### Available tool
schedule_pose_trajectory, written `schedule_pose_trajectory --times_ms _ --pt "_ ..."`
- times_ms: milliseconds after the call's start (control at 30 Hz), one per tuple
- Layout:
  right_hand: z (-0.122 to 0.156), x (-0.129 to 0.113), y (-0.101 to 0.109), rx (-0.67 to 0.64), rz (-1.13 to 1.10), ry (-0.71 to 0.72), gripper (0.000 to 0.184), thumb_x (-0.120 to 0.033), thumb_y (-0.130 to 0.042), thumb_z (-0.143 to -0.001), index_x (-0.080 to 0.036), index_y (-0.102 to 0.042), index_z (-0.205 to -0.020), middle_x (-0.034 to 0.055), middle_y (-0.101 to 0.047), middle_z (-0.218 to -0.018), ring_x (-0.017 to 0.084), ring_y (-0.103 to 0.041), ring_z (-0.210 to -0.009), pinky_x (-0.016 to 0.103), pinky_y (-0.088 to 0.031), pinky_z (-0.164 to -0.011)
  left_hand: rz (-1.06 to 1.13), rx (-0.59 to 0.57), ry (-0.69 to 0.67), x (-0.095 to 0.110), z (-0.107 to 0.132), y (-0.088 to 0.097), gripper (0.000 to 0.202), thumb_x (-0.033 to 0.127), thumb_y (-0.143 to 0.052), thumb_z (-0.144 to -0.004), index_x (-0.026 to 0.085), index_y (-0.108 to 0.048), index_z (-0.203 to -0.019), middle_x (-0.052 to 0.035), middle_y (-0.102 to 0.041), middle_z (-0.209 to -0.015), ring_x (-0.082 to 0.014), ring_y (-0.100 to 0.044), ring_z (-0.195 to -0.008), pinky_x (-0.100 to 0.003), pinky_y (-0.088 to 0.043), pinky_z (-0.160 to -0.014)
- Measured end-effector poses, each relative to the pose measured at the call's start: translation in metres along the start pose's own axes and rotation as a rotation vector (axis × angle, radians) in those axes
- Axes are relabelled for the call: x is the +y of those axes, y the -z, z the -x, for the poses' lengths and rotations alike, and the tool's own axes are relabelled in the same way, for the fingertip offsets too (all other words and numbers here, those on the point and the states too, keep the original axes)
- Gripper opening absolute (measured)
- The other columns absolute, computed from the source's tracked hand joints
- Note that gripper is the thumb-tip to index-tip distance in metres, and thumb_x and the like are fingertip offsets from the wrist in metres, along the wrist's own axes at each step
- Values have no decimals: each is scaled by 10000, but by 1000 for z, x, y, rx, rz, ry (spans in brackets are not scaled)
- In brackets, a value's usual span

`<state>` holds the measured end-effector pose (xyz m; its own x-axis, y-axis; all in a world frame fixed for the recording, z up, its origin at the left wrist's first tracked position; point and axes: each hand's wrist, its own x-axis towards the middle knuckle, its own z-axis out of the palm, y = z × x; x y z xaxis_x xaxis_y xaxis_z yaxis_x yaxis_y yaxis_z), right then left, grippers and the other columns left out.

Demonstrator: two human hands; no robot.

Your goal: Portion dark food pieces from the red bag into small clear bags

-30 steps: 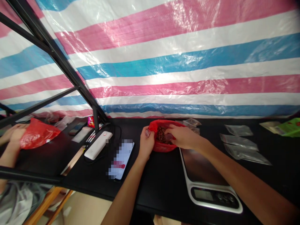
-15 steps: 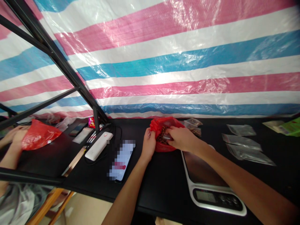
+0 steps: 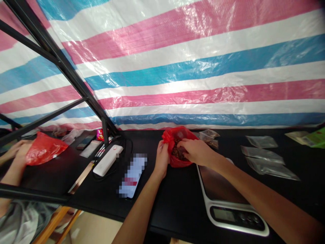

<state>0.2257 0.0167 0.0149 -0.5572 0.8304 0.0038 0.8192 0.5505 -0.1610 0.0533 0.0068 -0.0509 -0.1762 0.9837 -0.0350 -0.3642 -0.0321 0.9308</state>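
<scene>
A red plastic bag [image 3: 179, 163] stands open at the back of the black table, with small brown pieces [image 3: 177, 153] inside. My left hand [image 3: 161, 156] is closed on the bag's left edge and holds its mouth apart. Fingers curled, my right hand [image 3: 194, 149] reaches into the bag among the brown pieces. What its fingertips grip is hidden. Just behind that hand lies a small clear bag of brown pieces [image 3: 210, 142]. A kitchen scale [image 3: 220, 189] with a white rim and dark plate sits under my right forearm.
Several flat clear zip bags [image 3: 269, 156] lie at the right, near a green packet [image 3: 316, 138]. To the left are a phone [image 3: 133, 176], a white power strip [image 3: 108, 160] and a black metal frame [image 3: 73, 83]. Beyond it, another person's hand [image 3: 21, 150] is by a red bag [image 3: 45, 149].
My right hand has shifted slightly within the bag, and a shiny thing seen at its fingertips before no longer shows. My left hand keeps its hold.
</scene>
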Motion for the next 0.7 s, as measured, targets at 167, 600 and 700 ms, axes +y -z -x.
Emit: schedule_pose_trajectory --times_ms 167,600,700 --pt "1 -5 -2 11 -75 69 323 -218 -636 -897 -265 -716 -1206 66 -782 -1223 286 -764 -1031 323 -524 -788 83 8 -18 -6 0 -3 299 424 -689 -860 184 -643 -1033 -13 -692 -949 -177 -660 -887 -294 -499 -864" --pt "-4 11 2 4 -609 65 273 -257 -668 -897 -226 -739 -1158 48 -825 -1079 234 -764 -975 318 -560 -866 -565 384 -457 14 0 12 411 485 -648 -960 202 -553 -1243 -97 -530 -1203 -240 -582 -1125 -428 -473 -1061" --pt "-7 20 5 50 -698 20 288 -303 -683 -894 -205 -726 -1162 71 -817 -1088 251 -760 -990 350 -581 -890 -648 385 -580 19 3 14 359 429 -582 -1011 205 -533 -1288 -85 -533 -1161 -234 -571 -1081 -431 -485 -1025"
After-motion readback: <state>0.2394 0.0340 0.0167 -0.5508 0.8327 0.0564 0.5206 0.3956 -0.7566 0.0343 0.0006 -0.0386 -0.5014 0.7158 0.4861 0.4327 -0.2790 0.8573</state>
